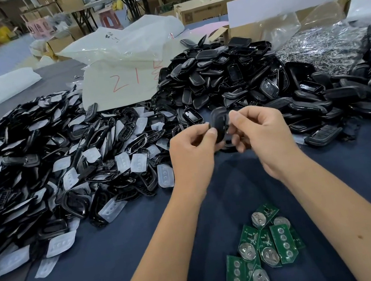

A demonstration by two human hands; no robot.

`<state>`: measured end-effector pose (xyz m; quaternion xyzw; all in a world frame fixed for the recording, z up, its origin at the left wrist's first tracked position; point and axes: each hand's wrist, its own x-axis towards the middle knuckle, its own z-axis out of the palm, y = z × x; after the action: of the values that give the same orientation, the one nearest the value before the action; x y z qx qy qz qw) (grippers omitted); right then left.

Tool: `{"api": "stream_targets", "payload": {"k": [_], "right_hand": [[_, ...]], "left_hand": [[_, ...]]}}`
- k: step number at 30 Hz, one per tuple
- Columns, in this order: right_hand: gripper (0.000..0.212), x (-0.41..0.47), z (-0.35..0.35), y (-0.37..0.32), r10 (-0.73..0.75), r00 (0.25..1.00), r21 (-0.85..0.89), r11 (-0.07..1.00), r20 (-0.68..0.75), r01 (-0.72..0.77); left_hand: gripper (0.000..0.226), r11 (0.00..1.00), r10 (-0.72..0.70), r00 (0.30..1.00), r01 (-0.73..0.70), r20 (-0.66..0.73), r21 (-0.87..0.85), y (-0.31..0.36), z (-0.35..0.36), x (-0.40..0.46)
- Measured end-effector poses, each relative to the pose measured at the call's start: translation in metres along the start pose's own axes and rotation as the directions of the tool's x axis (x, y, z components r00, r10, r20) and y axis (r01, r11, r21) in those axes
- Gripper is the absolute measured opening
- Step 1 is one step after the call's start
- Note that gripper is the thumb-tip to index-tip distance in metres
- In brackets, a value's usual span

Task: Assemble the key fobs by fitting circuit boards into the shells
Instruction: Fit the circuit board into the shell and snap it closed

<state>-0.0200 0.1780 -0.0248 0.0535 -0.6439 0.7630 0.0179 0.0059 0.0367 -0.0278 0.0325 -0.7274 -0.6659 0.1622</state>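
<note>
Both sets of fingertips pinch one black shell [220,124], my left hand [193,148] on its left edge and my right hand [259,135] on its right, holding it above the dark blue table [125,257]. Near me lie the green circuit boards [264,253]; frames and clear pads [52,172] heap far left, more shells [230,73] far right.

White plastic bag [118,54], cardboard box [205,8], stool [109,19].

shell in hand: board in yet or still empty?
Cannot tell. Both hands, left and right, pinch the black shell edge-on, fingers covering its inside. Green boards lie on the table below.
</note>
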Motion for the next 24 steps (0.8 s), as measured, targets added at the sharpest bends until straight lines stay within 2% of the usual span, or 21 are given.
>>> {"api": "stream_targets", "payload": {"k": [2,4,6,10,12,17,24], "right_hand": [[0.018,0.0012,-0.0008,0.0022,0.050,0.998,0.023,0.999,-0.032,-0.050],[0.017,0.0010,-0.0009,0.0028,0.115,0.992,0.106,0.987,0.049,-0.120],[0.013,0.0005,-0.0011,0.0033,0.134,0.987,0.107,0.984,0.092,-0.143],[0.013,0.0010,-0.0027,0.0036,0.154,0.985,0.119,0.980,0.073,-0.162],[0.011,0.0014,-0.0041,0.0028,0.170,0.982,0.182,0.966,0.081,-0.182],[0.014,0.0006,-0.0007,0.0034,0.180,0.982,0.237,0.953,0.048,-0.187],[0.021,-0.0004,-0.0022,0.0013,0.134,0.991,0.264,0.955,0.025,-0.136]], "left_hand": [[0.021,0.956,-0.149,0.987,0.159,0.059,-0.245,0.0016,-0.0016,0.0007],[0.022,0.932,-0.181,0.977,0.206,0.108,-0.299,0.0029,-0.0023,0.0005],[0.022,0.925,-0.198,0.971,0.230,0.132,-0.304,0.0031,-0.0022,0.0004],[0.017,0.942,-0.219,0.967,0.244,0.127,-0.232,0.0007,-0.0023,0.0002],[0.009,0.965,-0.194,0.978,0.205,0.082,-0.162,-0.0003,-0.0043,0.0011],[0.011,0.993,-0.117,0.986,0.119,0.119,-0.006,-0.0011,-0.0069,0.0018],[0.010,0.993,-0.116,0.983,0.112,0.141,0.035,-0.0012,-0.0083,0.0030]]}}
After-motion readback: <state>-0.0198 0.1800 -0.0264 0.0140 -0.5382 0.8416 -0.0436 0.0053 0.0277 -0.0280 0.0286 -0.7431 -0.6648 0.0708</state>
